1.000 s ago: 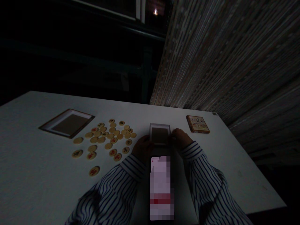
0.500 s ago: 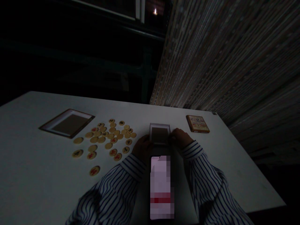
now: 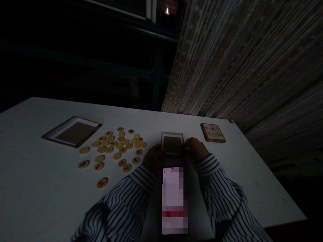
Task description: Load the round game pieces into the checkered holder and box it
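Note:
A small open box [image 3: 172, 144] with pale walls and a brown-grey bottom lies in front of me. My left hand [image 3: 153, 158] grips its left side, and my right hand [image 3: 194, 148] has its fingers closed at the right side. Deep shadow hides part of the fingers on both hands. Left of the box, several round wooden Chinese chess pieces [image 3: 117, 156] are spread out, some with red or black characters. Between my forearms, close to me, lies a phone [image 3: 173, 195] with its screen lit.
A larger open box lid [image 3: 77, 131] rests farther left on the white table [image 3: 50, 201]. To the right sits a flat box with a printed cover [image 3: 213, 132]. A string curtain [image 3: 227, 60] hangs beyond the table's right edge. The room is dim.
Both hands stay at the small box in nearly the same place. The view has shifted very slightly; the chess pieces and boxes lie as before.

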Demonstrator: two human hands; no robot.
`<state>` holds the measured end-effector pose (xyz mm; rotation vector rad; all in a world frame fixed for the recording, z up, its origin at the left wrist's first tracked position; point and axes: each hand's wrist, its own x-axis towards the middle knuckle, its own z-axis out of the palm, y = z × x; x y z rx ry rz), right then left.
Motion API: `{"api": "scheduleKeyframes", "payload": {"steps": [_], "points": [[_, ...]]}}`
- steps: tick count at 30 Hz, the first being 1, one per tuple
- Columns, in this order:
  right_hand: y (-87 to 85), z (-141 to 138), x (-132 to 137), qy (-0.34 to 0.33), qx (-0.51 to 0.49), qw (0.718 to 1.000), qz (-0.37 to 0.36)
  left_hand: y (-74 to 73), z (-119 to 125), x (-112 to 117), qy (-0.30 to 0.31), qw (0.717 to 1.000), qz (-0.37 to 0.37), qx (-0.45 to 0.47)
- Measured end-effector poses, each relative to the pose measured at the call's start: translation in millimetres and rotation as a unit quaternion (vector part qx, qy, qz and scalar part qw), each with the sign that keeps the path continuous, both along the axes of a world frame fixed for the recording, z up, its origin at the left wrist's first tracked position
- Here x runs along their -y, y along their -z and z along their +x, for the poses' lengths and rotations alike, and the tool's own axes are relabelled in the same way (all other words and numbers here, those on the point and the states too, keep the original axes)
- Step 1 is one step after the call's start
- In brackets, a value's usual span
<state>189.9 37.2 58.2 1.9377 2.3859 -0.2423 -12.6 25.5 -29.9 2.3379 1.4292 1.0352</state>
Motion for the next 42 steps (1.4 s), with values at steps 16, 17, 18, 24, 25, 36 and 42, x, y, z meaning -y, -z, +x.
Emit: {"api": "scheduleKeyframes", "payload": {"steps": [16,17,18,24,25,36,42], "points": [[-8.7,-11,2,0.011,0.036,0.999,-0.027,0.4,0,1,-0.016,1.000,0.000,-0.002],[-9.2,-11,2,0.011,0.036,0.999,-0.028,0.4,0,1,-0.018,1.000,-0.001,0.000],[-9.5,-11,2,0.011,0.038,0.999,-0.028,0.7,0,1,-0.017,1.000,-0.002,0.000],[-8.2,-11,1,0.010,0.046,0.998,-0.031,4.2,1,1,-0.027,1.000,-0.006,0.007],[-7.9,-11,1,0.008,0.046,0.998,-0.029,4.2,2,1,-0.031,0.999,-0.006,0.009],[-9.3,-10,3,0.002,0.045,0.999,-0.026,2.5,-1,-2,-0.011,1.000,-0.002,-0.012],[-9.7,-1,7,0.005,0.014,1.000,-0.005,6.2,1,-2,-0.019,1.000,0.001,-0.009]]}}
